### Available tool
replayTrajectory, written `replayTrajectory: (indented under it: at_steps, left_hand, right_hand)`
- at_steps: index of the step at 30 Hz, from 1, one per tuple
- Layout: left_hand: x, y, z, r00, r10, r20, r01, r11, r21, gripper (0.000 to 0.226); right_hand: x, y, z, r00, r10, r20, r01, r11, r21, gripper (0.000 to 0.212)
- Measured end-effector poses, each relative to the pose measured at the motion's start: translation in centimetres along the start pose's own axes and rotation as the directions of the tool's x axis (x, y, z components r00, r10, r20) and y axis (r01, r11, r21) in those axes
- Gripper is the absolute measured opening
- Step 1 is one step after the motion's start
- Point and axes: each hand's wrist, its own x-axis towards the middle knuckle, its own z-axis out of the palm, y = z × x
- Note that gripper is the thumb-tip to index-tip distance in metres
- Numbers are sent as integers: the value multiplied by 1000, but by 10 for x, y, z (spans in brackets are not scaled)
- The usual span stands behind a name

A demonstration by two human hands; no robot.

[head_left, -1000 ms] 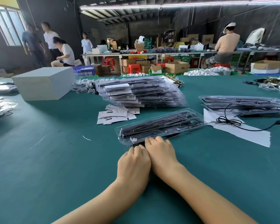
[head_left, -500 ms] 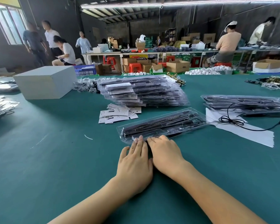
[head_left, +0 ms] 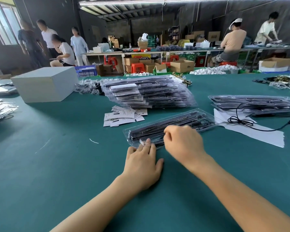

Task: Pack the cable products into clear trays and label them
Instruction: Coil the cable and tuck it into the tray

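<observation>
Two hands work at one clear tray [head_left: 171,126] of black cable parts lying on the green bench [head_left: 57,164]. The left hand [head_left: 141,163] lies flat, straight fingertips pressing the tray's near edge. The right hand [head_left: 182,143] hovers above the tray, blurred, fingers curled; whether it pinches anything I cannot tell. Loose labels [head_left: 122,117] lie just beyond, before a stack of packed trays [head_left: 149,92]

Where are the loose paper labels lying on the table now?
The paper labels lie mid-table on the green table, just in front of the tall tray stack and left of the single tray.
</observation>
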Motion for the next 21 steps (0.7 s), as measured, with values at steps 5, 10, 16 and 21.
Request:
replayTrajectory:
  at_steps: [5, 10, 16, 21]
  left_hand:
    - [1, 3, -3, 999, -4, 32, 3, 1000, 26, 66]
    - [0, 5, -8, 1000, 11, 28, -13, 998, 68, 63]
    - [0, 7, -8, 1000, 21, 5, -21, 996, 88, 54]
    - [1, 8, -8, 1000, 17, 5, -17, 996, 88, 48]
  right_hand:
    - [69, -6, -6, 997, -10, 70, 3, 995, 96, 21]
    - [127, -34, 51, 877, -114, 467, 73, 992, 105, 28]
    - [145, -67, 109, 894, -175, 412, 109, 977, 181, 49]
    - [150, -69, 127, 836, -166, 523, 94, 982, 162, 66]
